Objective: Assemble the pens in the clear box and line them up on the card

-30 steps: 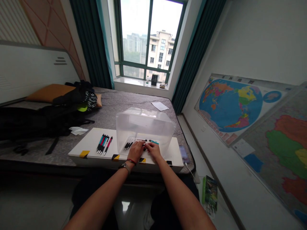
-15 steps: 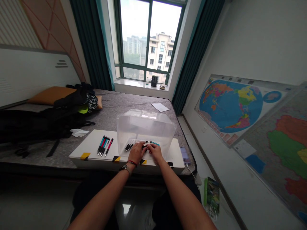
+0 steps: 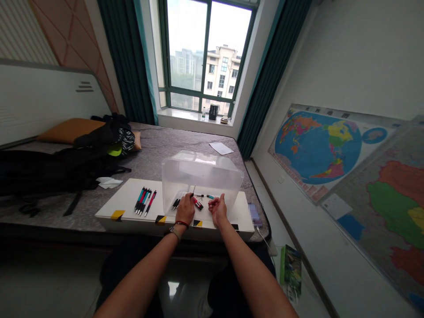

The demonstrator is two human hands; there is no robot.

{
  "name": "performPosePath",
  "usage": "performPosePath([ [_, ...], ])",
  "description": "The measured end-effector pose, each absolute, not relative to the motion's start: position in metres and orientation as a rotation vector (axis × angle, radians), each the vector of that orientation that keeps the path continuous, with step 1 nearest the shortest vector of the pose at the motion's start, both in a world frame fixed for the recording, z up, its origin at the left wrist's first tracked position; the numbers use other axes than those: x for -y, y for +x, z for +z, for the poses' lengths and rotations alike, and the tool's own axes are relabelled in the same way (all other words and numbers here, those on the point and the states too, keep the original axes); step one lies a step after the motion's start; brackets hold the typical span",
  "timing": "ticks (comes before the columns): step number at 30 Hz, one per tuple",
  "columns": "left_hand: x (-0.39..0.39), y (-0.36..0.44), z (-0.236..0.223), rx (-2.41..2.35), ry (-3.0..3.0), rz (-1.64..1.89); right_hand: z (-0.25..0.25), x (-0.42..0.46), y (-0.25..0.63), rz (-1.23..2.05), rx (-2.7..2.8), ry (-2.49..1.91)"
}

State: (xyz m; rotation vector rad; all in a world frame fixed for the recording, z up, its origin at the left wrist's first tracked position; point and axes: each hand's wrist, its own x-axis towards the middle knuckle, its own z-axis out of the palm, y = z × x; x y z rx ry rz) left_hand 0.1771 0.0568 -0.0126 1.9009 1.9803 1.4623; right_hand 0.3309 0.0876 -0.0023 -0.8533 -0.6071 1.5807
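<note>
My left hand [image 3: 186, 210] pinches a thin pen refill [image 3: 194, 189] that points up from a dark pen part at the fingertips. Across from it, my right hand [image 3: 217, 212] has curled fingers and a raised thumb; whatever may lie inside the fingers is too small to make out. Red and black pen parts [image 3: 198, 203] lie between the hands. Just beyond is a teal and black pen part [image 3: 210, 196]. Several black pen parts [image 3: 175, 203] rest left of my left hand, partly hidden by it. A translucent plastic box [image 3: 202, 172] stands around these parts, open towards me.
Several red, teal and black pens [image 3: 145, 202] lie in a row on the white board [image 3: 115, 201], left of the box. A phone [image 3: 255, 215] with a cable is at the right. Dark bags [image 3: 59, 170] and a tissue [image 3: 109, 182] lie on the bed.
My hands have moved apart: the left drew slightly left with the refill upright, the right turned with its thumb up. The red pen parts between them now show.
</note>
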Motion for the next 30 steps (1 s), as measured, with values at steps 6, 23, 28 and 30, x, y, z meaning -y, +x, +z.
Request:
performPosePath([
  [6,-0.056,0.176,-0.011,-1.93,1.899,1.442,0.004,-0.086,0.33,1.605,0.744,-0.914],
  [23,-0.058,0.173,-0.015,-1.889,1.859,1.462,0.1,-0.137,0.326,1.461,1.012,-1.068],
  [28,-0.059,0.172,-0.016,-1.871,1.875,1.491,0.122,-0.155,0.325,1.345,1.242,-1.233],
  [30,-0.059,0.173,-0.016,-1.873,1.884,1.491,0.118,-0.162,0.325,1.245,1.458,-1.41],
])
